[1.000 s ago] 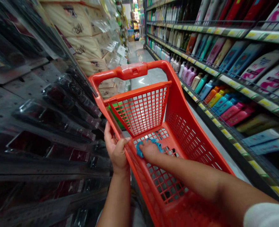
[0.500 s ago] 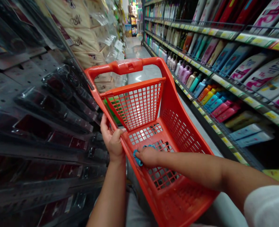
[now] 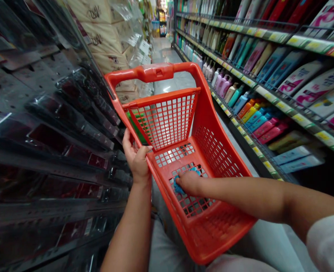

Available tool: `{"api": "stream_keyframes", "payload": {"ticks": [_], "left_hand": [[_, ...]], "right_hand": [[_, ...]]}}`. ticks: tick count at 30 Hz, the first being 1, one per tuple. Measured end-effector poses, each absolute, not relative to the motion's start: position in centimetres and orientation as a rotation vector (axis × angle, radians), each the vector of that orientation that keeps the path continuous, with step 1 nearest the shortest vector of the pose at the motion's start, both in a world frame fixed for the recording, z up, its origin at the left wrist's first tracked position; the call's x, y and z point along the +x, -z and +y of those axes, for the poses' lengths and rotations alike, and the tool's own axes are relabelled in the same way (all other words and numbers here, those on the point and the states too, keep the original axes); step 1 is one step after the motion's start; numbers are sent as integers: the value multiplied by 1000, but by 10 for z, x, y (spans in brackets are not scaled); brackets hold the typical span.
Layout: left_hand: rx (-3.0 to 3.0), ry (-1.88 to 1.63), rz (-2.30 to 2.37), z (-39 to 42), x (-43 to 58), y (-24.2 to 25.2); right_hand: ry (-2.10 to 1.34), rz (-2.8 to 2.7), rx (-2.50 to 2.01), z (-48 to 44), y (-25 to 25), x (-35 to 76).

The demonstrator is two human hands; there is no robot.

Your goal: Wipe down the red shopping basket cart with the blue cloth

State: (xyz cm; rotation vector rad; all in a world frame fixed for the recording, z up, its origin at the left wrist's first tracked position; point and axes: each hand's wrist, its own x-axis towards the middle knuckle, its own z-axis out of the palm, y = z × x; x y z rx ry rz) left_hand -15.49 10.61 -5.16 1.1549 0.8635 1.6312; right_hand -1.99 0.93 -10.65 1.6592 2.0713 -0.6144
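An orange plastic shopping basket [image 3: 212, 124] with a handle stands tilted in front of me in a shop aisle. My left hand [image 3: 137, 158] grips its left rim, fingers wrapped over the edge. Inside the basket, my right hand [image 3: 191, 182] presses a small blue cloth [image 3: 179, 186] against the grid bottom. Most of the cloth is hidden under the fingers.
Dark blister packs [image 3: 56, 132] hang on racks close at my left. Shelves of coloured bottles and pouches [image 3: 257, 75] run along the right. The tiled aisle floor [image 3: 167, 56] runs ahead, with stacked beige packages [image 3: 104, 37] at the upper left.
My right hand has slid the blue cloth across the basket's bottom, toward me and a little to the right. The left hand keeps its hold on the rim.
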Motion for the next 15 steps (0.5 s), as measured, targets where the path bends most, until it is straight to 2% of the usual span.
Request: {"api": "stream_keyframes", "payload": {"ticks": [4,9,15], "left_hand": [[1178,-1653,843,104,-154,53],[1184,-1651,869,105,-154,56],[1142,-1651,825,104,-158,59]], "right_hand": [[608,1887,1712,14,99,-5],[912,1991,1548,-25,97,-27],[1239,2111,2053,17,97,-30]]}}
